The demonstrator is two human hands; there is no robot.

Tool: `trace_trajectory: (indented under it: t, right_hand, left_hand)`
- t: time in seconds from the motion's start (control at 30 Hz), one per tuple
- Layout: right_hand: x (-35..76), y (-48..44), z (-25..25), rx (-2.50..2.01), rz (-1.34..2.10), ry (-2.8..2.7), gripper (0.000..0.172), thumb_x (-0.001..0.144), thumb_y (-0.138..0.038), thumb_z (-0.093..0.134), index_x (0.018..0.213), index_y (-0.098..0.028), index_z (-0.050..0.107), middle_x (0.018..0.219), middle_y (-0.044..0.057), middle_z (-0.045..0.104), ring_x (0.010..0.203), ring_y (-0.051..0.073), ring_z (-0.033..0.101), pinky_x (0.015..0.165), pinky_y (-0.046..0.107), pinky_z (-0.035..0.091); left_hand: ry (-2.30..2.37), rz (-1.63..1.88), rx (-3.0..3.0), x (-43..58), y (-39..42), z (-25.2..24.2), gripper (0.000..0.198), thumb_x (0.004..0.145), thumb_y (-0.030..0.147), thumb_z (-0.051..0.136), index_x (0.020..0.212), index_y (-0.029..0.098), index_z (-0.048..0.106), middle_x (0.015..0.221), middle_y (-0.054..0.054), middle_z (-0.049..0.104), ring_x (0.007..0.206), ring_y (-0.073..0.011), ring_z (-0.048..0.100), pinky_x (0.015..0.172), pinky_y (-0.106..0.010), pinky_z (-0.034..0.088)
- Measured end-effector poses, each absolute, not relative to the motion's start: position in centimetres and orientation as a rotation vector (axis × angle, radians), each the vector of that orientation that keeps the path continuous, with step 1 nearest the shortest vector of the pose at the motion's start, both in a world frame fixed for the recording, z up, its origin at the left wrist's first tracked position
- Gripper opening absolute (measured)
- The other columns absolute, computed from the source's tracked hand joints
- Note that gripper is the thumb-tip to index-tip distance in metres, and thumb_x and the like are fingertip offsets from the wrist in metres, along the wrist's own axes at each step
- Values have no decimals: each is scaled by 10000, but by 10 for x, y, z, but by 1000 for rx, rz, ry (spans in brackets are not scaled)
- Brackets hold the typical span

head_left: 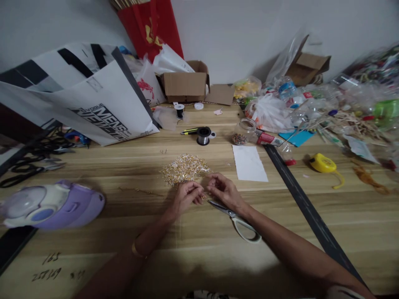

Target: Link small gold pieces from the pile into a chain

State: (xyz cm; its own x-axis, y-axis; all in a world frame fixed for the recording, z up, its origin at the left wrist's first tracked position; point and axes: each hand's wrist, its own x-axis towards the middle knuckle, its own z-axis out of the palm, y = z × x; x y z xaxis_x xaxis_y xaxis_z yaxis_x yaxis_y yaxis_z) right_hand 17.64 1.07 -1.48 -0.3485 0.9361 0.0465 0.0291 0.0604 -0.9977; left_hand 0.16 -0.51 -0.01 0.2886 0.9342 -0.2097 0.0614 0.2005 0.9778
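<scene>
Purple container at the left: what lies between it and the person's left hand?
A thin gold-coloured strand lies between the purple container and the left hand, as the head view shows.

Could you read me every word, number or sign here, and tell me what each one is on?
"MENS": white bag
"VOGUE": same bag, smaller; its other print is unclear
"165": handwritten on the table
"258369": below that; the scrawl beside it is unreadable

Too small or blurred: marks behind the gold pile, the red bag's gold sign, the red label.

Pale wall (218,33) behind a wood-grain table (137,166), dim light
</scene>
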Motion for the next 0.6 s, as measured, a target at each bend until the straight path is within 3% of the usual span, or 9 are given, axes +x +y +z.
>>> trace_trajectory:
  t: [0.23, 0.6]
  right_hand:
    - [174, 8, -14, -971, 1338, -1498, 245, 774, -326, 638, 859, -190, 453, 716, -13, 519, 621, 106, 484, 561, 221, 395]
    - [173, 8, -21, -999, 1309, -1471, 277, 752, -359, 665, 816, -204, 445, 722, -9, 541, 620, 116, 500, 555, 231, 408]
  left_hand:
    - [1115, 835, 1163, 2, -5, -5, 283, 743, 397, 608, 729, 120, 555, 567, 4, 614, 457, -95, 586, 452, -191, 467]
    - [1141, 857, 1119, 1, -5, -4, 237, 759, 372, 575, 742, 142, 520, 573, 8, 624, 469, -112, 605, 458, -208, 477]
